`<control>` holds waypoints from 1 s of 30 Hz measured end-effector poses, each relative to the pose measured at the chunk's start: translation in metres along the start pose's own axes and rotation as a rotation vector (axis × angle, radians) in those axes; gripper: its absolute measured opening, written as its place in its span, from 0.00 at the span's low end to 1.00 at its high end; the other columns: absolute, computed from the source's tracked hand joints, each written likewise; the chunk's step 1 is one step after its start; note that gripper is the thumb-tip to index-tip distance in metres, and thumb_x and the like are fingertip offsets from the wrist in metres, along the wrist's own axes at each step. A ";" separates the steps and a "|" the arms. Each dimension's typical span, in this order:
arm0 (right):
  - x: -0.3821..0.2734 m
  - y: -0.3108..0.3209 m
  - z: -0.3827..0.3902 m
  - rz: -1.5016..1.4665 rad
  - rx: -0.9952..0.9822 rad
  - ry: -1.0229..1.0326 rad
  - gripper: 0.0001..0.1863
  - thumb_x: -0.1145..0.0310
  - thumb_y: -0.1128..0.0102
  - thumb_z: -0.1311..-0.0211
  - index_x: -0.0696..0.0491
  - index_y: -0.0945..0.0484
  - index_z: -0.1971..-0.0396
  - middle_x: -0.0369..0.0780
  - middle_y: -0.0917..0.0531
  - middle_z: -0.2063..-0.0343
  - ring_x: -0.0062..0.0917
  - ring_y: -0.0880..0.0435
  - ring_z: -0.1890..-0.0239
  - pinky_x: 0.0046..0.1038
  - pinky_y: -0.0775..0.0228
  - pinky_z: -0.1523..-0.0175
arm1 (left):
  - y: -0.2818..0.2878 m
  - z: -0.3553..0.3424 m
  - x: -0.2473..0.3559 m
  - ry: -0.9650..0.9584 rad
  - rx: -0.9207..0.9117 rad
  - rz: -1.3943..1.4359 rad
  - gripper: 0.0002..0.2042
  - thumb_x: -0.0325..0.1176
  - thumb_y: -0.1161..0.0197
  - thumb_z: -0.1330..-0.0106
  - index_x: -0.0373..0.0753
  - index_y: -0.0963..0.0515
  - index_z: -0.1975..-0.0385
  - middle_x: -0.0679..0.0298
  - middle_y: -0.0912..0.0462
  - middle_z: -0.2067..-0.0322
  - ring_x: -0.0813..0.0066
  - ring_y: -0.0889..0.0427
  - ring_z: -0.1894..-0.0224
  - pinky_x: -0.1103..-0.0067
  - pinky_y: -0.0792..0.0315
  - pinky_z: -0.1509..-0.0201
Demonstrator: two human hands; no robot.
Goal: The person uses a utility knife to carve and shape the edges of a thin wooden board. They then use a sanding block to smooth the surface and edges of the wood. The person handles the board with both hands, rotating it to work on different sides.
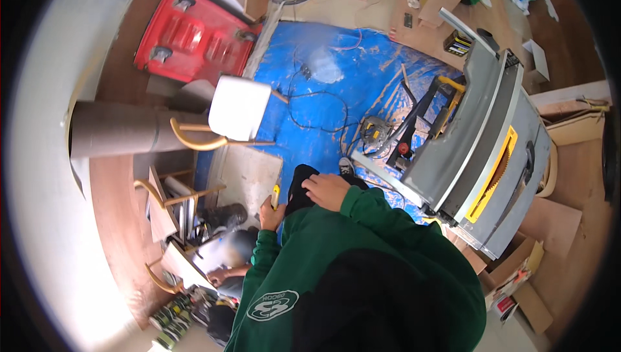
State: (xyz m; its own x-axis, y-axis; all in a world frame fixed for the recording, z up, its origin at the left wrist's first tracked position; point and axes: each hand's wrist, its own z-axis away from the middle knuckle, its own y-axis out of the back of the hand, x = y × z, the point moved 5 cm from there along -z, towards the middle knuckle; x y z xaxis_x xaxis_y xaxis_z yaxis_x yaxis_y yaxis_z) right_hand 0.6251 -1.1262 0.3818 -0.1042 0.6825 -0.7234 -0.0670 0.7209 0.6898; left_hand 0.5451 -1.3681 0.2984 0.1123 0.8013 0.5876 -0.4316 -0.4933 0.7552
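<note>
- The left hand is closing around a small yellow-and-black tool, fingers clamped on its lower part; only the tip is sticking out above the fist, so its kind is not clear.
- The right hand is lying flat, fingers together, on a dark black object just at 3 o'clock of the tool; whether it is gripping it I cannot tell.
- Both green sleeves are coming in from 6 o'clock, and they are covering most of the lower middle of the view.
- One tool is showing, one black object, two hands.
- One grey table saw with a yellow insert is standing at 3 o'clock of the hands, near them.
- One blue tarp is spreading over the floor at 12 o'clock, with thin cables running across it.
- One white bucket is sitting at 11 o'clock, well apart from the hands.
- One red hand truck is lying further off at 11 o'clock, beyond the bucket.
- Another person's hand is showing at 8 o'clock, low down beside wooden frames.
</note>
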 end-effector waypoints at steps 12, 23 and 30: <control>0.084 0.016 -0.139 0.190 -0.075 -0.471 0.14 0.62 0.45 0.37 0.52 0.26 0.56 0.42 0.20 0.61 0.38 0.18 0.58 0.44 0.26 0.56 | 0.050 -0.256 0.060 -0.348 -0.097 0.024 0.13 0.36 0.37 0.48 0.34 0.25 0.69 0.50 0.23 0.78 0.50 0.22 0.74 0.63 0.29 0.68; 0.139 0.054 -0.208 0.143 0.030 -0.651 0.15 0.61 0.42 0.40 0.51 0.25 0.55 0.43 0.18 0.63 0.40 0.16 0.60 0.42 0.22 0.59 | 0.052 -0.401 0.136 -0.487 -0.349 0.036 0.11 0.32 0.37 0.48 0.32 0.28 0.72 0.51 0.25 0.78 0.51 0.25 0.75 0.64 0.30 0.69; 0.241 0.118 -0.284 0.065 -0.080 -0.707 0.18 0.63 0.46 0.41 0.50 0.24 0.52 0.47 0.17 0.59 0.41 0.15 0.57 0.44 0.22 0.58 | -0.008 -0.510 0.151 -0.610 -0.375 0.158 0.11 0.30 0.37 0.48 0.30 0.28 0.70 0.54 0.27 0.78 0.63 0.29 0.75 0.67 0.33 0.70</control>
State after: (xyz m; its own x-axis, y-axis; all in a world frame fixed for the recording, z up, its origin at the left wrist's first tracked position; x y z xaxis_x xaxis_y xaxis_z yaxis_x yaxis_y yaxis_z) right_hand 0.3106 -0.9108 0.2967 0.5564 0.6579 -0.5075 -0.1583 0.6835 0.7125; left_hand 0.1089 -1.0707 0.2326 0.4545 0.3453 0.8211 -0.7488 -0.3511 0.5622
